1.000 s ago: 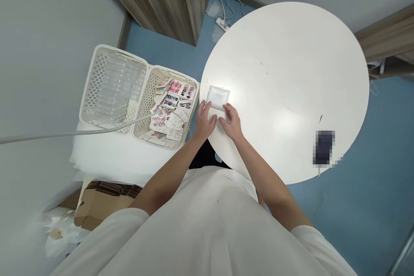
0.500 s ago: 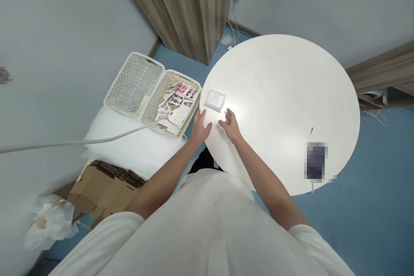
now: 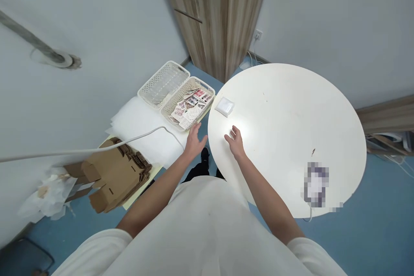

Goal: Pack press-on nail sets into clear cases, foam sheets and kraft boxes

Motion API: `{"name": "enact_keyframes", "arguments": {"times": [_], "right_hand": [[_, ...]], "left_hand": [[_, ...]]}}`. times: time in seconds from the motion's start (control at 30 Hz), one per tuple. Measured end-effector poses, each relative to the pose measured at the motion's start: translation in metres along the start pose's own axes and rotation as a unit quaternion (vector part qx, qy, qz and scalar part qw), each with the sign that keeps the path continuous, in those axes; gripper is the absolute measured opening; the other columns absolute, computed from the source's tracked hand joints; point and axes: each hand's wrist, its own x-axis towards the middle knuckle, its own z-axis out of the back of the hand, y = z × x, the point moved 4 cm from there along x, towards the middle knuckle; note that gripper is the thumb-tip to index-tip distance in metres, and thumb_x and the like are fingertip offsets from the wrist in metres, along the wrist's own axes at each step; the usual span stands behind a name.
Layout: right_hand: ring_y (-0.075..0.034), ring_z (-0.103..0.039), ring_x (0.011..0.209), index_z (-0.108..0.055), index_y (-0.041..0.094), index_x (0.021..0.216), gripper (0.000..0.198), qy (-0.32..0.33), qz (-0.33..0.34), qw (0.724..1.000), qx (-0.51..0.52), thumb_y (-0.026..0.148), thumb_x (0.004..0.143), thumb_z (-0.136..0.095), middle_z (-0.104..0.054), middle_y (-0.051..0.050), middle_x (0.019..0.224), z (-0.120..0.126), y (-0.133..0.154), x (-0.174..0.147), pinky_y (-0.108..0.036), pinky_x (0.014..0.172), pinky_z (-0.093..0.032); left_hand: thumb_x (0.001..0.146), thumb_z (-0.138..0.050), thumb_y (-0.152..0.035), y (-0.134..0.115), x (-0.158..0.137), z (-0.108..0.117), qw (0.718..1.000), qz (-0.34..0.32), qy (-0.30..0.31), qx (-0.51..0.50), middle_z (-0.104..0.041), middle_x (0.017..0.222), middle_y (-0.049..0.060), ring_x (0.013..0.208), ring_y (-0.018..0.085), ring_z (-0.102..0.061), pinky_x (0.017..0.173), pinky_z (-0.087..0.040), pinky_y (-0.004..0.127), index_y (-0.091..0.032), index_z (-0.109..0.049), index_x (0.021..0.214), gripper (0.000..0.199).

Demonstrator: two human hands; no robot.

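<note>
A small white wrapped packet (image 3: 224,107) lies flat near the left edge of the round white table (image 3: 284,108). My left hand (image 3: 194,141) hovers off the table's left edge, close to the basket of printed cards, fingers apart and holding nothing. Over the table, just below the packet, my right hand (image 3: 235,141) is empty too, its fingers loosely curled but apart. Neither hand touches the packet. Beside my left hand, a white plastic basket (image 3: 207,85) holds many colourful printed cards (image 3: 192,105).
Another white basket (image 3: 152,78) holds clear plastic pieces. White sheets (image 3: 136,114) and folded brown cardboard boxes (image 3: 118,172) lie at the left. A white cable (image 3: 142,136) crosses above them. A pixelated object (image 3: 316,184) sits at the table's lower right; a wooden cabinet (image 3: 216,21) stands behind.
My head view has tilted up, so the scene sits lower. Both hands have drawn back from the packet, and the left has moved off the table edge towards the left.
</note>
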Motion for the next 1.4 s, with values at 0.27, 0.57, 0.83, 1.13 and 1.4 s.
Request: {"name": "enact_keyframes", "arguments": {"times": [0.27, 0.57, 0.83, 1.13, 1.4], "right_hand": [[-0.018, -0.056, 0.096, -0.043, 0.023, 0.121, 0.047, -0.003, 0.063, 0.997, -0.042, 0.035, 0.076, -0.050, -0.049, -0.011, 0.125, -0.044, 0.016, -0.014, -0.035, 0.079, -0.050], [-0.015, -0.058, 0.073, -0.049, 0.020, 0.115, 0.044, 0.170, 0.127, 0.966, -0.150, 0.040, 0.076, -0.050, -0.061, -0.008, 0.099, -0.183, 0.026, -0.036, -0.031, 0.067, -0.050], [-0.015, -0.056, 0.070, -0.054, 0.022, 0.112, 0.045, 0.299, 0.155, 0.868, -0.363, 0.043, 0.072, -0.059, -0.061, -0.003, 0.091, -0.314, 0.012, -0.068, -0.034, 0.069, -0.050], [-0.031, -0.051, 0.102, -0.055, 0.020, 0.108, 0.046, 0.286, 0.257, 0.705, -0.595, 0.041, 0.070, -0.068, -0.056, -0.013, 0.102, -0.414, 0.000, -0.070, -0.047, 0.085, -0.041], [-0.028, -0.061, 0.084, -0.060, 0.015, 0.094, 0.021, 0.285, 0.202, 0.601, -0.719, 0.009, 0.074, -0.059, -0.058, -0.018, 0.098, -0.436, -0.015, -0.058, -0.037, 0.066, -0.046]], "left_hand": [[0.081, -0.049, -0.035, 0.037, -0.036, 0.041, 0.996, 0.081, -0.026, -0.027, -0.041, 0.135, 0.011, 0.126, 0.026, -0.039, 0.096, -0.043, 0.043, -0.023, -0.041, 0.129, 0.050], [0.081, -0.051, -0.034, 0.124, -0.095, 0.132, 0.984, 0.133, -0.114, -0.010, -0.043, 0.134, 0.010, 0.123, 0.025, -0.042, 0.100, -0.038, 0.042, -0.021, -0.048, 0.121, 0.043], [0.077, -0.051, -0.049, 0.241, -0.173, 0.183, 0.946, 0.315, -0.036, 0.067, -0.048, 0.129, 0.014, 0.119, 0.035, -0.042, 0.094, -0.036, 0.051, -0.019, -0.045, 0.125, 0.057], [0.056, -0.065, -0.064, 0.280, -0.211, 0.165, 0.944, 0.324, 0.052, 0.042, -0.029, 0.142, 0.018, 0.128, 0.039, -0.028, 0.097, -0.030, 0.052, -0.021, -0.031, 0.135, 0.096], [0.055, -0.075, -0.047, 0.273, -0.224, 0.149, 0.952, 0.292, 0.073, 0.047, -0.019, 0.147, 0.015, 0.133, 0.037, -0.017, 0.099, -0.028, 0.056, -0.023, -0.037, 0.131, 0.088]]}}
